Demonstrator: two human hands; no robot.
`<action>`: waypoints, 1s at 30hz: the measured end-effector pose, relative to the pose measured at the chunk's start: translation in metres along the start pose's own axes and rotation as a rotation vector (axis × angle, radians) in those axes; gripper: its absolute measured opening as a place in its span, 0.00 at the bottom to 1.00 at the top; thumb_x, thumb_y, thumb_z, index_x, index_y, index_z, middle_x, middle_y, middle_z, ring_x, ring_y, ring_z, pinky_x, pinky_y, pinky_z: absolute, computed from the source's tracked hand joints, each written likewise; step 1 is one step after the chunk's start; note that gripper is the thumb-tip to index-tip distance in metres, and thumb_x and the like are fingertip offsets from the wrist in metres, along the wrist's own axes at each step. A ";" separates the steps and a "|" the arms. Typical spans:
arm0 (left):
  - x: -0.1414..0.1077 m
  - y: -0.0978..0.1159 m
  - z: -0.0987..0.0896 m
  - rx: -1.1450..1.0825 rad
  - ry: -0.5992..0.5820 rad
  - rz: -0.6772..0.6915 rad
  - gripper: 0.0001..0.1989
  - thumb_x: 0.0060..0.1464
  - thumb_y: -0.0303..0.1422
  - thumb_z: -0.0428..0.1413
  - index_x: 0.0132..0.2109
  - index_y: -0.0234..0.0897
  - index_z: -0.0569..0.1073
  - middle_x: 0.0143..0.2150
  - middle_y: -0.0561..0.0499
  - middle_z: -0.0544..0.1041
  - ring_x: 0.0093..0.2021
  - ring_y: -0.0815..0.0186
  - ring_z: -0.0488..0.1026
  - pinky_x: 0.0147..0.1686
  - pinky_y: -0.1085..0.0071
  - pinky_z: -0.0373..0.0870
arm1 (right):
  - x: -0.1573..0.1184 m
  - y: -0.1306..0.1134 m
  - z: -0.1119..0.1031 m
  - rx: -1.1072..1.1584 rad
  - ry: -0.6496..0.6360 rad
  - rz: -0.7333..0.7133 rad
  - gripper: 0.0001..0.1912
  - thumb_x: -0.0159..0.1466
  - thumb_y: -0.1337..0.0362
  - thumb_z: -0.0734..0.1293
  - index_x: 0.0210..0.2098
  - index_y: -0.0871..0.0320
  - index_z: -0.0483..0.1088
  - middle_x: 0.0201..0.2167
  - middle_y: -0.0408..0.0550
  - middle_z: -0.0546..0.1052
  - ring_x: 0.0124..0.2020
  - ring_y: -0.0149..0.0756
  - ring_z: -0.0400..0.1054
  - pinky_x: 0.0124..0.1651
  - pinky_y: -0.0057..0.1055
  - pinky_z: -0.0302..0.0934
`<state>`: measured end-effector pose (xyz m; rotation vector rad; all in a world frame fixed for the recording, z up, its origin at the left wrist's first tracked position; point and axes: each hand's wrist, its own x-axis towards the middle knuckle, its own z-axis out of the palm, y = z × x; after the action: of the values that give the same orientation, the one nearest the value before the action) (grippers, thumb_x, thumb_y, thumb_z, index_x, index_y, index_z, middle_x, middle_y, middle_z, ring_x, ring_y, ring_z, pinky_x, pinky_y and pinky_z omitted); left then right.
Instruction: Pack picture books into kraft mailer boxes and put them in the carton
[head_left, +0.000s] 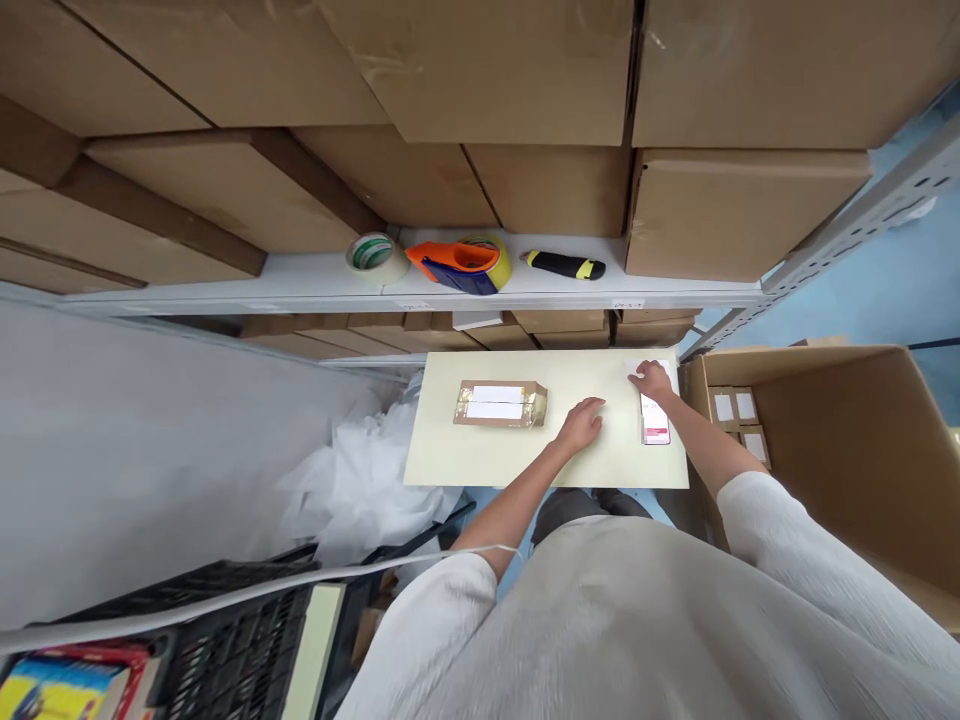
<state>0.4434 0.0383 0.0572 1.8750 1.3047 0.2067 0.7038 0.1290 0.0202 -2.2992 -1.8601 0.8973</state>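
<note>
The right hand (651, 380) bends its fingers over the far end of a white-and-pink printed item (655, 430), perhaps to steady it; whether they grip anything, I cannot tell. The left hand (581, 424) hovers half-open with nothing in it, fingers loosely curved. Left of it, the taped parcel (499, 403) lies flat on the board (442, 460), white label upward, presumably for easy reading. Beyond both hands, the tape roll (375, 258), dispenser (459, 262) and cutter (562, 265) sit along the shelf edge, likely for quick reach. Right of the right hand stands an open carton (862, 450) holding small labelled boxes (735, 407)
</note>
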 end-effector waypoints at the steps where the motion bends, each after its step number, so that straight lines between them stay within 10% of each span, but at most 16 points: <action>1: 0.002 0.000 0.002 -0.011 0.000 -0.008 0.27 0.67 0.29 0.51 0.71 0.41 0.71 0.73 0.46 0.72 0.73 0.55 0.67 0.75 0.54 0.63 | 0.004 0.000 0.004 -0.030 -0.004 0.005 0.14 0.66 0.52 0.73 0.44 0.55 0.76 0.50 0.54 0.77 0.51 0.46 0.72 0.50 0.37 0.69; 15: 0.017 -0.003 0.025 -0.120 0.001 -0.068 0.24 0.67 0.28 0.53 0.67 0.40 0.74 0.70 0.44 0.75 0.71 0.54 0.70 0.73 0.54 0.66 | 0.019 0.007 0.007 -0.065 -0.045 -0.023 0.06 0.68 0.63 0.68 0.42 0.56 0.76 0.47 0.54 0.79 0.46 0.42 0.72 0.46 0.34 0.66; 30: 0.124 0.071 0.018 -0.451 0.212 -0.239 0.16 0.63 0.33 0.66 0.56 0.42 0.74 0.45 0.49 0.84 0.47 0.61 0.83 0.51 0.66 0.77 | -0.033 0.003 -0.073 0.118 0.046 -0.116 0.05 0.68 0.65 0.67 0.41 0.56 0.76 0.42 0.50 0.82 0.42 0.40 0.74 0.45 0.30 0.64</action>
<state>0.5594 0.1239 0.0574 1.3338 1.4680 0.5374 0.7369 0.1204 0.0927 -2.1027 -1.8473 0.9050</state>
